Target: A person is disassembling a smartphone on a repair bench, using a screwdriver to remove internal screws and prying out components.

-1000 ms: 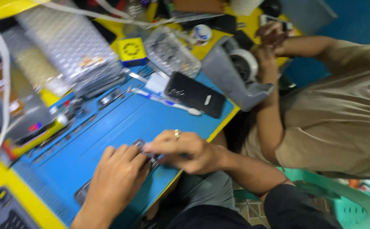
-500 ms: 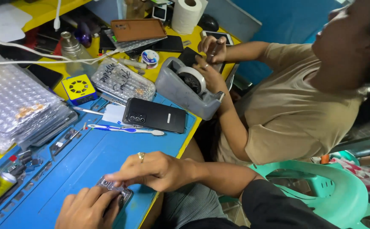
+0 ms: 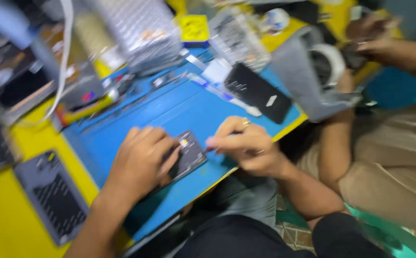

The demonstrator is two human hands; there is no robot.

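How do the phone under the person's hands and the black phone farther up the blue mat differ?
The opened phone shows its inner parts; the black phone shows a plain closed face. The left hand rests on the opened phone and the right hand brings a thin tool to it; the black phone lies untouched. Both lie flat on the blue mat.

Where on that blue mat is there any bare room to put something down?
The blue mat is bare in the middle, between the tool tray edge at its far side and the two hands. Crowded: the dark phone and tape dispenser at right, the left hand on the opened phone.

Bright even light, heavy motion blur throughout, soft shadows.
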